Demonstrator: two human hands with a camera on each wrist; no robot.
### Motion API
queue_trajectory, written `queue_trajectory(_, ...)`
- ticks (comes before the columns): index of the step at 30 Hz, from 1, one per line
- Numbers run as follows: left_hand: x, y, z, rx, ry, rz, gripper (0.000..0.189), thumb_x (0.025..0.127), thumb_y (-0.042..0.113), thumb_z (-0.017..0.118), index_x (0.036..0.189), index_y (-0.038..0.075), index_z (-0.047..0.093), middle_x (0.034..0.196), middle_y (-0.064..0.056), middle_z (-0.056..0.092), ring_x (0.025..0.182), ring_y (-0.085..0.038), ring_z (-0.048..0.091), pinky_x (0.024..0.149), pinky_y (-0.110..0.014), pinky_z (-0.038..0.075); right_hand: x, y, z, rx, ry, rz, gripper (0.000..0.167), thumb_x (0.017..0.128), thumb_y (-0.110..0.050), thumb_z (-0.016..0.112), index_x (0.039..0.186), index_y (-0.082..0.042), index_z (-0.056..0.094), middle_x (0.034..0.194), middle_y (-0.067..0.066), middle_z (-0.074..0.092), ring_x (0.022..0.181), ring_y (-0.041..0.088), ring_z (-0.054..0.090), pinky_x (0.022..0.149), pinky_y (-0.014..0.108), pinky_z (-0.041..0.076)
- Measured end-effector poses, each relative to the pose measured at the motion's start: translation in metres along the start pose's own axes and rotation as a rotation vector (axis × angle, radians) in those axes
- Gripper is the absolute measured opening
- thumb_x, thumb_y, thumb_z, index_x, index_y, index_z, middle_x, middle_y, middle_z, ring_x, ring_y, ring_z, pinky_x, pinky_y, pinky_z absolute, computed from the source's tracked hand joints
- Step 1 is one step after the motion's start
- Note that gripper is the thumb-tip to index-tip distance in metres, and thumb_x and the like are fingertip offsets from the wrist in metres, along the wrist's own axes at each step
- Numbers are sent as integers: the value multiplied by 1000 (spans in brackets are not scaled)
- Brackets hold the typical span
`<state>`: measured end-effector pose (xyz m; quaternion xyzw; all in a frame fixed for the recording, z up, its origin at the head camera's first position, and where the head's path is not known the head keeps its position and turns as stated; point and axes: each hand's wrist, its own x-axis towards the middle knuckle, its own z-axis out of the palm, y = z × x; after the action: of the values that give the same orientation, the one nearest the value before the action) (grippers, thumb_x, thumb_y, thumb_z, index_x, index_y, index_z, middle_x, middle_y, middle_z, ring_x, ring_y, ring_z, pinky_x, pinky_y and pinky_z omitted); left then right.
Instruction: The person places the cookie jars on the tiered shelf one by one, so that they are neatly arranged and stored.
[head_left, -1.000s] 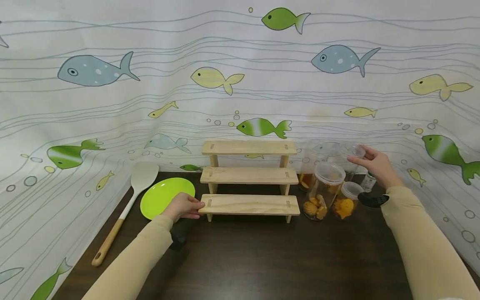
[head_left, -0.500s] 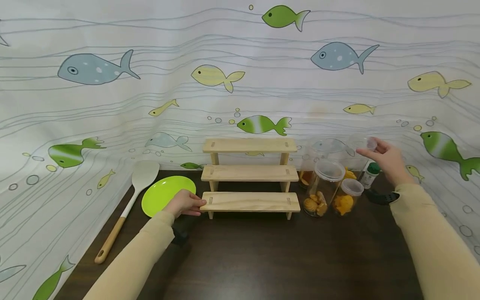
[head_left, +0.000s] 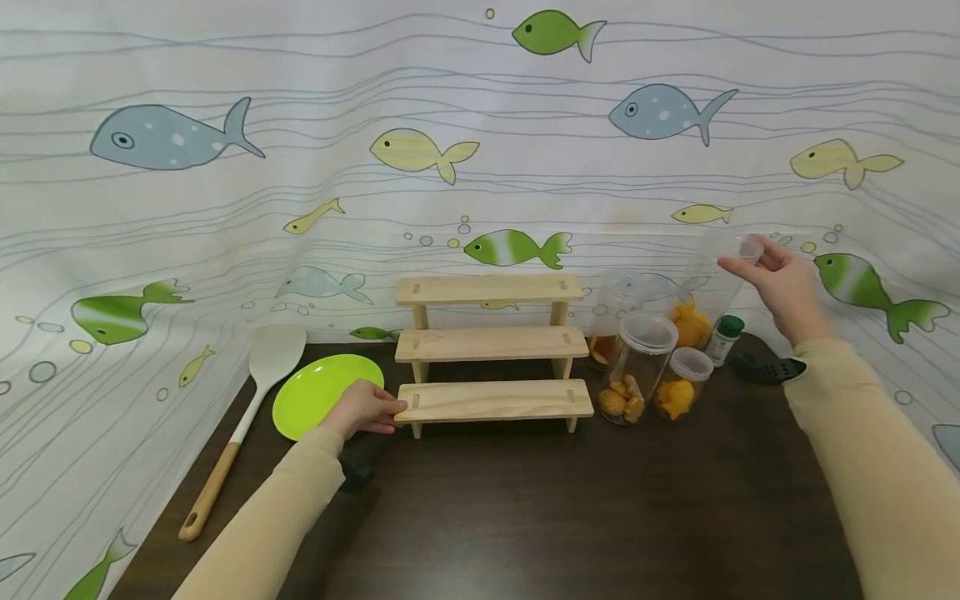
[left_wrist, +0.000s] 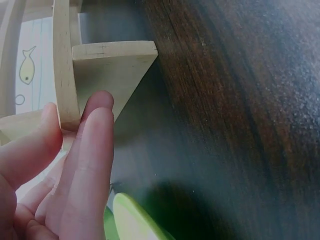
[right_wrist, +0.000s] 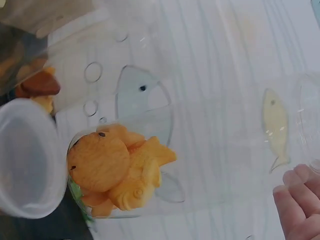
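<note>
My left hand (head_left: pixel 362 408) pinches the left end of the lowest board of a three-tier wooden step shelf (head_left: pixel 495 402). In the left wrist view, the thumb lies on one face of the board (left_wrist: pixel 65 65) and the fingers on the other. My right hand (head_left: pixel 787 287) grips a tall clear jar (head_left: pixel 712 271) near its top, tilted and raised behind the other jars. Orange fish-shaped and round biscuits (right_wrist: pixel 135 175) lie in its bottom. Only some right fingertips show in the right wrist view, at the jar's top end.
Right of the shelf stand a tall lidded jar of biscuits (head_left: pixel 633 367), a short lidded jar (head_left: pixel 684 383), another clear jar (head_left: pixel 611 321) and a green-capped bottle (head_left: pixel 725 340). On the left lie a lime-green plate (head_left: pixel 318 392) and a long wooden-handled spatula (head_left: pixel 243 425). Fish-patterned cloth hangs behind.
My right hand has lifted the tall jar up from behind the others, bringing its orange biscuits and the green-capped bottle into clearer view. The left hand keeps its hold on the shelf.
</note>
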<state>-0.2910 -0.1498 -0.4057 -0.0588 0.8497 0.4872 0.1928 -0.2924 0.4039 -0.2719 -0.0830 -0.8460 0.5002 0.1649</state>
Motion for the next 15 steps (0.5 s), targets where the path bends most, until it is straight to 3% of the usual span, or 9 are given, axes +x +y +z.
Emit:
queue_trajectory(4, -1, 1, -1, -1, -3, 6, 36, 89, 14, 67, 110, -13, 61, 87, -18, 68, 77, -27, 71, 67, -31, 60, 0, -18, -1, 46, 39, -44, 80, 89, -39, 64, 152, -18, 20, 153, 8, 29, 140, 12, 30, 119, 36, 17)
queue_trajectory(9, -1, 4, -4, -8, -26, 14, 34, 87, 13, 69, 106, -13, 62, 85, -20, 67, 70, -22, 70, 67, -31, 60, -4, -45, 0, 180, 86, -102, 73, 87, -29, 69, 149, -17, 31, 148, 2, 39, 132, 5, 40, 114, 18, 24)
queue_trajectory(15, -2, 4, -7, -7, -48, 20, 35, 85, 15, 71, 103, -14, 63, 83, -20, 66, 69, -22, 70, 65, -29, 60, -6, -74, 5, 396, 92, -145, 74, 82, -19, 75, 146, -15, 38, 145, 2, 44, 128, 5, 44, 110, 13, 27)
